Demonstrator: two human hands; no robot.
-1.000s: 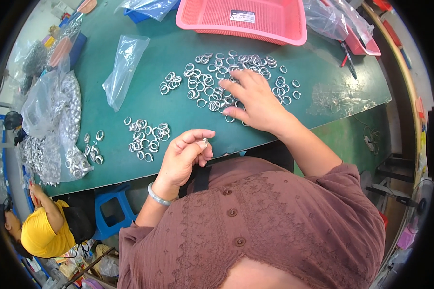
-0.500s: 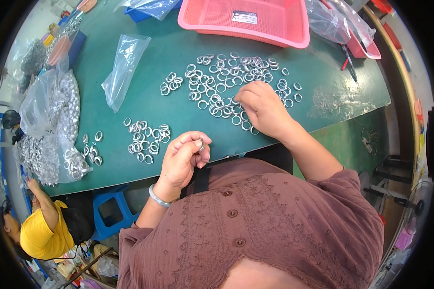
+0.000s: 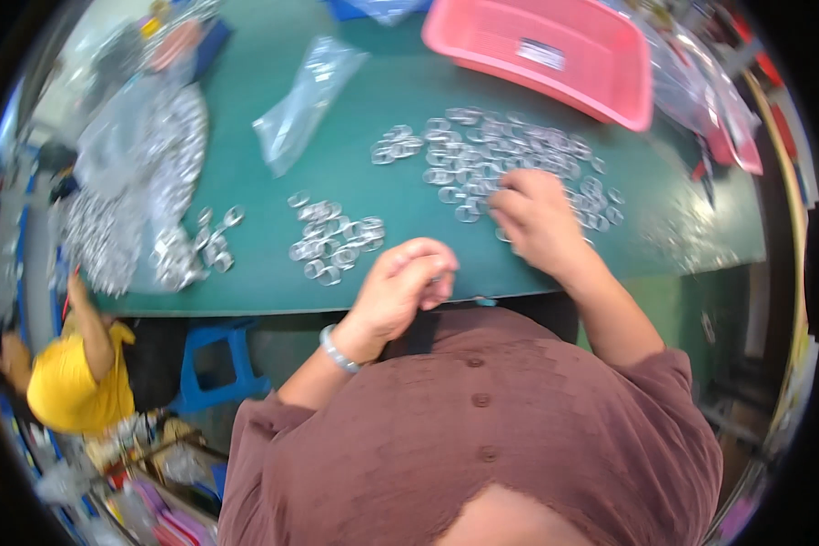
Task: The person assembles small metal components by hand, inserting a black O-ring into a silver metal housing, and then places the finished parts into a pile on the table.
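Green surface (image 3: 409, 100) w/ pink tray (image 3: 555, 55) at far edge, out of the way. Big scatter of clear rings (image 3: 482, 155) spread flat, prob. so each can be picked singly; right hand (image 3: 537, 218) lies on its near edge, fingers curled down onto rings. Smaller ring pile (image 3: 337, 241) sits just left of left hand (image 3: 405, 287), fingertips pinched together at surface edge; ring inside? Can't tell.

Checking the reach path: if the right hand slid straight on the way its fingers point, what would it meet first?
The right hand points up-left into the large scatter of clear rings; it would likely meet those first, the pink tray beyond.
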